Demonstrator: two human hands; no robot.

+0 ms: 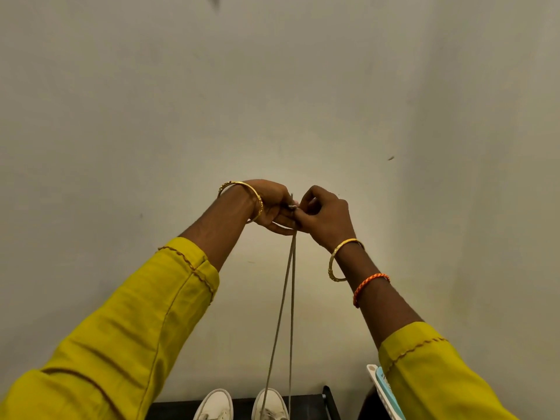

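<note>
Both my hands are raised against a plain beige wall (272,86), close together at the middle of the view. My left hand (269,206) and my right hand (325,218) both pinch a thin grey-brown cord (286,298) at the same spot. A short dark tip of the cord or a peg sticks up between the fingers; I cannot tell which. From the hands two strands of the cord hang down and spread slightly toward the bottom edge. Yellow sleeves cover both forearms, with gold bangles on both wrists and an orange thread band on the right.
Below stands a black shoe rack (328,400) with a pair of white sneakers (242,404) on it. A white and light-blue plastic item (383,386) shows at the bottom right, partly hidden by my right sleeve.
</note>
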